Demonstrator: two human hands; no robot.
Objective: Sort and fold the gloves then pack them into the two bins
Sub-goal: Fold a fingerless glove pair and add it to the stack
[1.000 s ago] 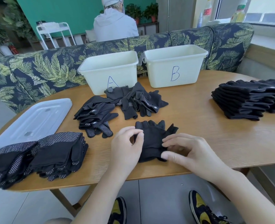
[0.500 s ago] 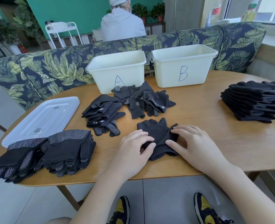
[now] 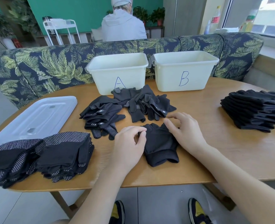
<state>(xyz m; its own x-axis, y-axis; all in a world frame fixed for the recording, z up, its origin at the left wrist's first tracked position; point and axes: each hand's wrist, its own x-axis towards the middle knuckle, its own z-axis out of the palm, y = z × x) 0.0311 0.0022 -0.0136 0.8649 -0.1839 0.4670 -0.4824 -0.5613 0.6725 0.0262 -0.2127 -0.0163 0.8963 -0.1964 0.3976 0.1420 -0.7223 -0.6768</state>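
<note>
Left hand [image 3: 127, 146] pinches soft, limp plain glove [image 3: 159, 146] at finger edge; right hand [image 3: 185, 133] half-open, flat beside it; best gripped by cuff.

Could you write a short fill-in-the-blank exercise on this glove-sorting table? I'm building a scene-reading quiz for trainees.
1. The white plastic bin left of the white plastic bin marked B carries the letter ____.
2. The flat white plastic lid lies on the round wooden table, on its ____ side.
3. The left hand and the right hand both touch a black fabric glove lying ____ them.
4. The stack of folded dotted black gloves sits directly ____ the lid.

Missing words: A; left; between; in front of
</note>
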